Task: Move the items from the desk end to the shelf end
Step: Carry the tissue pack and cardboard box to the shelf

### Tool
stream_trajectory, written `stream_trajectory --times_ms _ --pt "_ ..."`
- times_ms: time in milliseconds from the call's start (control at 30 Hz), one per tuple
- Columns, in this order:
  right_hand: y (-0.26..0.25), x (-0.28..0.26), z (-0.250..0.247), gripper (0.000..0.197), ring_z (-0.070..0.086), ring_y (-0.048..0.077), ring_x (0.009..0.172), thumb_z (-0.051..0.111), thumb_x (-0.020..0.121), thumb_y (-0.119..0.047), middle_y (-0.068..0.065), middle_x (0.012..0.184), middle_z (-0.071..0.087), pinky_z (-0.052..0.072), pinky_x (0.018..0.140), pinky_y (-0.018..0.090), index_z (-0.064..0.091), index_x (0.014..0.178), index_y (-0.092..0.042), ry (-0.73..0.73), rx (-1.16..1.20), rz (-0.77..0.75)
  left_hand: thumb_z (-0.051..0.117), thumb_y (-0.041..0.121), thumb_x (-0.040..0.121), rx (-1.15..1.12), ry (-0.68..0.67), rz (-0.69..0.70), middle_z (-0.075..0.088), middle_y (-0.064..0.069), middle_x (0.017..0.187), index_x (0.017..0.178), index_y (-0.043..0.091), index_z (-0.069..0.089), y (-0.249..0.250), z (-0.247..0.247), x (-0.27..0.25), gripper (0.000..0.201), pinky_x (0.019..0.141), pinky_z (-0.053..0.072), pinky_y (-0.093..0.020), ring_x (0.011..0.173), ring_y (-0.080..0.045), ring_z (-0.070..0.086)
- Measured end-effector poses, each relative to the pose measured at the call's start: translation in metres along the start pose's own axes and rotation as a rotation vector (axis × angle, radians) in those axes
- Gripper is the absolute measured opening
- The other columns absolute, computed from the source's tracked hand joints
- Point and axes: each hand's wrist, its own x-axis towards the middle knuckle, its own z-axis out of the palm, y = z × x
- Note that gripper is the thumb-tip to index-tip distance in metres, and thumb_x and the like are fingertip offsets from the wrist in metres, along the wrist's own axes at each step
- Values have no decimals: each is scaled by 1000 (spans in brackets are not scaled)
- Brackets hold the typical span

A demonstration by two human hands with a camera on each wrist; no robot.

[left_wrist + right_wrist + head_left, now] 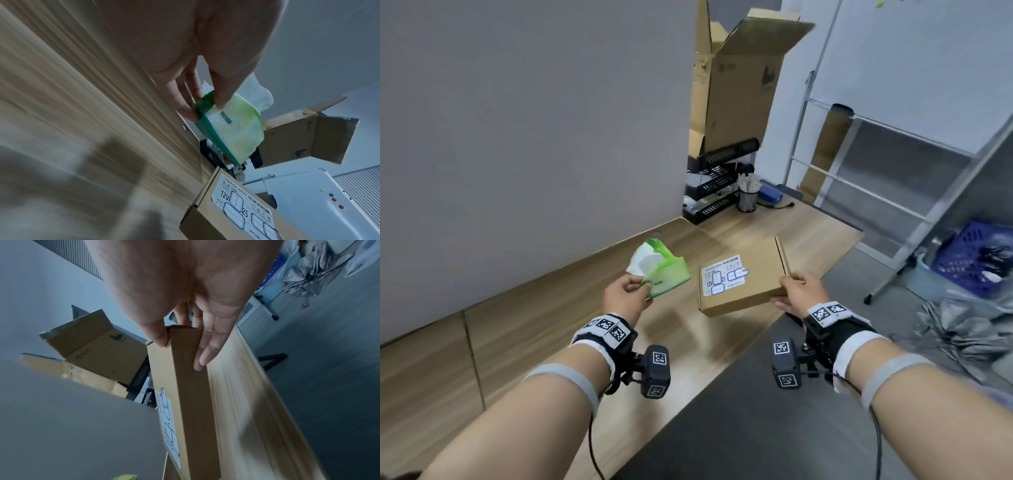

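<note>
Head view: wood-grain surface (544, 329) runs along a grey partition wall (534, 120). At its far end sit a black tiered shelf rack (717, 181), a mesh pen cup (747, 199) and a blue object (771, 194); an open cardboard carton (739, 89) stands on top of the rack. Blue crate (976, 258) and grey crumpled cover (962, 329) on the floor at right. Left hand (625, 298) holds a green-and-white tissue pack (659, 269) by its near corner, lifted off the surface, white tissue sticking out of the top. Right hand (799, 294) holds a flat brown box (743, 275) by its near right corner, thumb on top, white label facing up. Both items are in the air, side by side, apart.

Left wrist view: grip is a pinch, thumb (224, 87) on one face of the tissue pack (236, 128), fingers (183, 100) on the other. Labelled corner of the flat brown box (226, 216) at lower right. Surface blurred.

Right wrist view: grip is clamped on the box (191, 394) edge, thumb (158, 334) on the label face, fingers (207, 352) flat along the underside. Surface (257, 410) beneath, dark floor (329, 369) at right.
</note>
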Motion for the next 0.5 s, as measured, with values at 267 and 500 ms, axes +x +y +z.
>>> stream_trajectory --times_ms 267,500 --pt "-9 121 -28 23 71 33 75 58 96 -13 17 97 64 59 81 45 50 117 -6 16 -87 45 66 -6 89 36 -4 -84 62 -20 96 82 9 61 -30 93 76 18 63 60 -25 86 -32 64" --pt "-41 259 -11 29 72 26 69 59 95 -17 18 89 69 59 57 28 54 121 -3 -18 -229 104 70 -5 86 61 110 -212 64 -12 83 77 13 62 -53 158 164 22 79 56 -40 69 -23 61"
